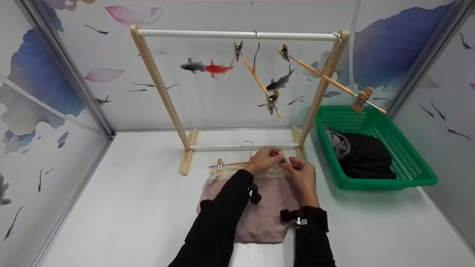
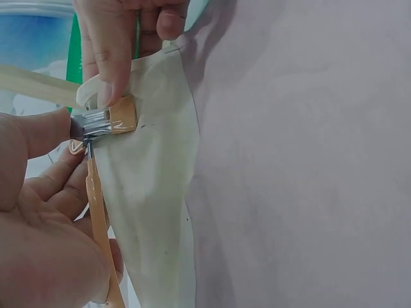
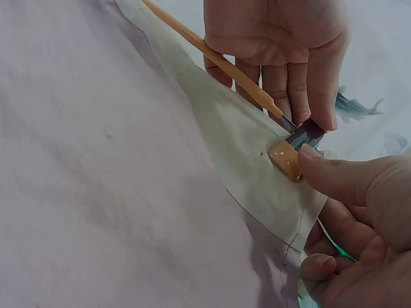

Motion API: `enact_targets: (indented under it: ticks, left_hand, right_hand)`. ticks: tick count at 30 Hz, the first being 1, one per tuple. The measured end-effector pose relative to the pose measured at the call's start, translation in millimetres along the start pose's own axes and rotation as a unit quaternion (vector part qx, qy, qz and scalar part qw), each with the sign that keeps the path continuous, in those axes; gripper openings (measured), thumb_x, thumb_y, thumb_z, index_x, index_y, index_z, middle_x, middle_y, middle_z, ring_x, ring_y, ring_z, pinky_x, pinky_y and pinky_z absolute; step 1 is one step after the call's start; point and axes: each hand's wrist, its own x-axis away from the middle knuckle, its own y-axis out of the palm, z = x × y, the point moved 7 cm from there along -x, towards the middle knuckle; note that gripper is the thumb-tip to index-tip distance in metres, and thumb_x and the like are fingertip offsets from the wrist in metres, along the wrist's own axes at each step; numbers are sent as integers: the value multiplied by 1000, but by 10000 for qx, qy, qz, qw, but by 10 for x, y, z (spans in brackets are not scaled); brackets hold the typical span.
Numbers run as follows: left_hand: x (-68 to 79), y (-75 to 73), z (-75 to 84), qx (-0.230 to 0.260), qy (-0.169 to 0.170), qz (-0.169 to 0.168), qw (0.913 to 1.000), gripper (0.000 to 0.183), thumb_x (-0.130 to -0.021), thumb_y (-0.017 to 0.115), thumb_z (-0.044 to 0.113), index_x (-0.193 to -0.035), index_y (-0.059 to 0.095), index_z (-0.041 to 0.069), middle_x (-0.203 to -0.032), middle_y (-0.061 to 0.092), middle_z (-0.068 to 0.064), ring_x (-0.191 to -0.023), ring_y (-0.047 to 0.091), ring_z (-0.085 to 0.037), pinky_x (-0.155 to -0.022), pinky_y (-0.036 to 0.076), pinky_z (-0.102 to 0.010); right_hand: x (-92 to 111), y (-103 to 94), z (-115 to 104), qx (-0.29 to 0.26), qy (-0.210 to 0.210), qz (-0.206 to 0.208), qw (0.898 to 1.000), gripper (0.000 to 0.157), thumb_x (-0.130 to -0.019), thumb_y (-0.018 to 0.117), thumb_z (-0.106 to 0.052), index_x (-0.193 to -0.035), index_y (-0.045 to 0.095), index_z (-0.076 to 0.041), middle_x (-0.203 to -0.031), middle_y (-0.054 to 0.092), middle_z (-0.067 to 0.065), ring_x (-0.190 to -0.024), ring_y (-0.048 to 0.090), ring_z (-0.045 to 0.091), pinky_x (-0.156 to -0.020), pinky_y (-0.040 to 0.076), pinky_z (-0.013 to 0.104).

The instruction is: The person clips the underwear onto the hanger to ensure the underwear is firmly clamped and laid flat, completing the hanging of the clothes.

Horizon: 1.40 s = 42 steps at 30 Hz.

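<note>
Left hand [image 1: 264, 160] pinches the clip [image 2: 123, 115] at the right end of a hanger [image 1: 236, 163]; right hand [image 1: 305, 176] pinches the waistband [image 2: 151, 147] corner just beside it, thumb at the clip's orange pad. Pink garment [image 1: 267, 207] lies on the table [image 1: 111, 207], waistband to the far side. Beyond, a rack [image 1: 200, 34] bears two more hangers [image 1: 256, 77]; to the right, a green basket [image 1: 386, 183] holds dark cloth [image 1: 367, 155].

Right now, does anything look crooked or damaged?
Nothing looks spilled or broken. The middle hanger and right hanger appear slanted, out of line with the white rail they hang from. The pink cloth has a pale band with a few small dark marks.
</note>
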Motion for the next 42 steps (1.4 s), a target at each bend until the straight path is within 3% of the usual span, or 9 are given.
enact_targets:
  ticks: [4, 9, 14, 21, 27, 34, 38, 42]
  left_hand:
    - [16, -26, 4, 108, -45, 61, 9999, 35, -102, 63, 13, -128, 63, -10, -116, 71, -18, -109, 66, -26, -95, 50, -31]
    - [22, -41, 21, -247, 63, 89, 9996, 38, -102, 62, 17, -130, 63, -9, -120, 70, -17, -113, 65, -25, -97, 49, -30]
    - [30, -54, 25, -393, 40, 60, 9992, 38, -104, 61, 21, -129, 65, -6, -122, 70, -13, -115, 64, -22, -99, 48, -30]
    - [37, -40, 55, -402, -14, 75, 9992, 32, -104, 59, 22, -123, 69, -2, -117, 71, -10, -112, 64, -19, -99, 47, -30]
    - [44, -37, 17, -1128, -169, 97, 9934, 40, -107, 50, 37, -130, 67, 8, -129, 66, -4, -123, 58, -20, -108, 36, -41]
    - [57, -34, 50, -707, -148, 86, 9973, 43, -108, 49, 34, -135, 62, 3, -131, 63, -8, -123, 56, -21, -107, 38, -41]
    - [49, -51, 44, -906, -93, 97, 9958, 38, -107, 51, 34, -128, 67, 7, -125, 67, -3, -119, 58, -18, -106, 33, -44]
    - [32, -68, 31, -1046, 53, 120, 9944, 35, -107, 53, 33, -124, 70, 9, -117, 70, -1, -112, 61, -16, -103, 37, -42]
  right_hand:
    - [-11, 21, -12, 106, -133, -118, 9998, 38, -95, 74, -12, -124, 67, 10, -126, 65, 25, -108, 64, 29, -74, 48, 15]
    - [-27, 45, -23, 248, -283, -210, 9991, 19, -99, 66, -8, -108, 76, 6, -108, 73, 19, -96, 64, 20, -74, 46, 19]
    - [-19, 58, -62, 275, -382, -304, 9984, 22, -96, 72, -17, -105, 77, 3, -97, 75, 15, -87, 64, 16, -67, 47, 21]
    - [-5, 16, -72, 86, -335, -67, 9994, 29, -96, 73, -21, -107, 76, 6, -103, 74, 18, -89, 65, 16, -68, 48, 19]
    - [-9, -3, -21, -25, -232, 109, 9997, 32, -97, 72, -18, -115, 72, 8, -108, 73, 22, -97, 69, 21, -71, 49, 16]
    - [-12, -16, 11, 27, -58, 236, 9997, 36, -98, 71, -23, -118, 71, 6, -111, 72, 21, -101, 69, 24, -74, 49, 16]
    - [-18, -5, -7, -50, -83, 214, 9997, 35, -97, 73, -24, -113, 73, 6, -106, 74, 19, -93, 68, 19, -70, 49, 18]
    - [-13, 3, -30, -94, -187, 169, 9996, 35, -96, 74, -27, -111, 75, 4, -101, 75, 16, -88, 66, 15, -69, 48, 20]
